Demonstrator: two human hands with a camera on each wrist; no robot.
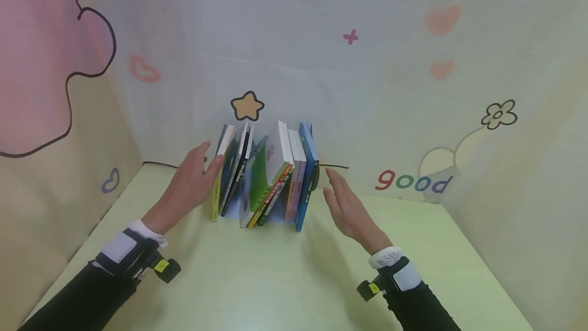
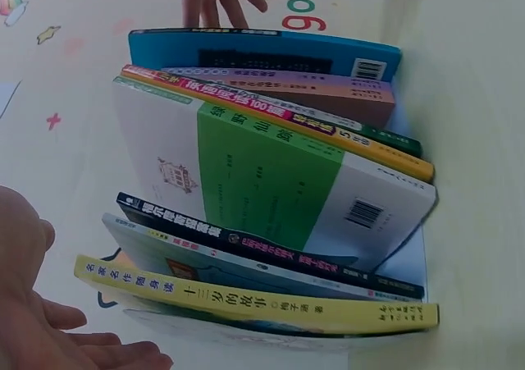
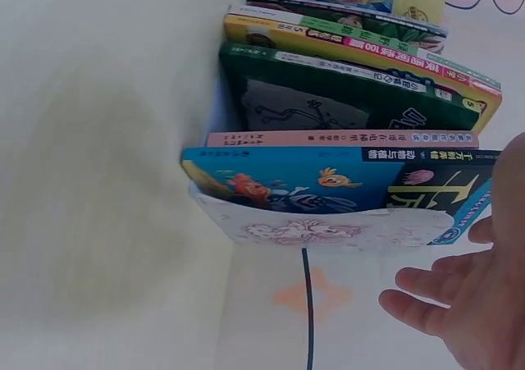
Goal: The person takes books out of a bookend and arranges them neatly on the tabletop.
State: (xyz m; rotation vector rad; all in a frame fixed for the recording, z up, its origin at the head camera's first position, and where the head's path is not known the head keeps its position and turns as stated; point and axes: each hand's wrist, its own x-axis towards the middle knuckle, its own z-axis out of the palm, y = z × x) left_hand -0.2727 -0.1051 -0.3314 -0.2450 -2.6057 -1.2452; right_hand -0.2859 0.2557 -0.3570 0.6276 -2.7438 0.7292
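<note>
Several books stand upright in a row by the back wall, some leaning. At the left end is a thin yellow book (image 2: 262,298). A green and white book (image 1: 260,170) leans in the middle, and a blue book (image 1: 309,183) is near the right end. A pale end panel with a pink drawing (image 3: 328,227) stands outside the blue book. My left hand (image 1: 189,178) is at the row's left end, fingers extended and gripping nothing; whether it touches the yellow book I cannot tell. My right hand (image 1: 350,209) is held apart from the right end, fingers extended, holding nothing.
The books stand on a pale yellow-green table (image 1: 257,280). Behind them hangs a light wall covering (image 1: 294,86) printed with stars, hearts and the word "good". Another wall (image 1: 50,208) rises along the table's left edge.
</note>
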